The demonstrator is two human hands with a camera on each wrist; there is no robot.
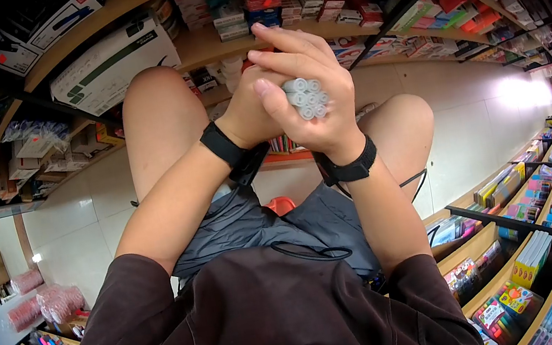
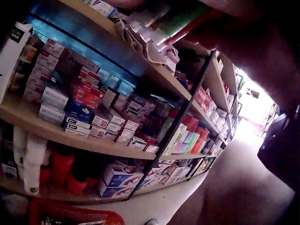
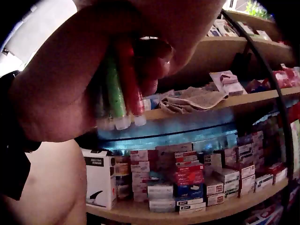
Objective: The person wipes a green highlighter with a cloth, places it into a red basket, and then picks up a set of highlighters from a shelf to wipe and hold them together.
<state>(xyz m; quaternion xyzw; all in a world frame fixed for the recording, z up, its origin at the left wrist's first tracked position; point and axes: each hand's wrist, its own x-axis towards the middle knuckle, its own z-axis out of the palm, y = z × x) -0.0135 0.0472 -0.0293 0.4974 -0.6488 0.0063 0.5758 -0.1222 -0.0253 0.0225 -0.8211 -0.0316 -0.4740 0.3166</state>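
Observation:
Both hands meet around a bundle of several pens (image 1: 308,99), held up above the lap. Their whitish, round ends face the head camera. Green and red barrels (image 3: 115,89) with clear tips point downward in the right wrist view. My left hand (image 1: 253,107) grips the bundle from the left, its fingers partly hidden behind the right hand. My right hand (image 1: 320,75) cups the pens between thumb and palm, its longer fingers reaching over toward the left hand. In the left wrist view the pens (image 2: 180,26) are dim and partly cut off at the top.
Shelves (image 1: 199,49) with stacked small boxes (image 3: 190,174) stand in front. A grey cloth (image 3: 192,100) lies on an upper shelf. Low down is a red basket (image 2: 75,211) holding thin items. Compartments of stationery (image 1: 505,295) line the right side. A large white box (image 1: 108,67) sits beside the left knee.

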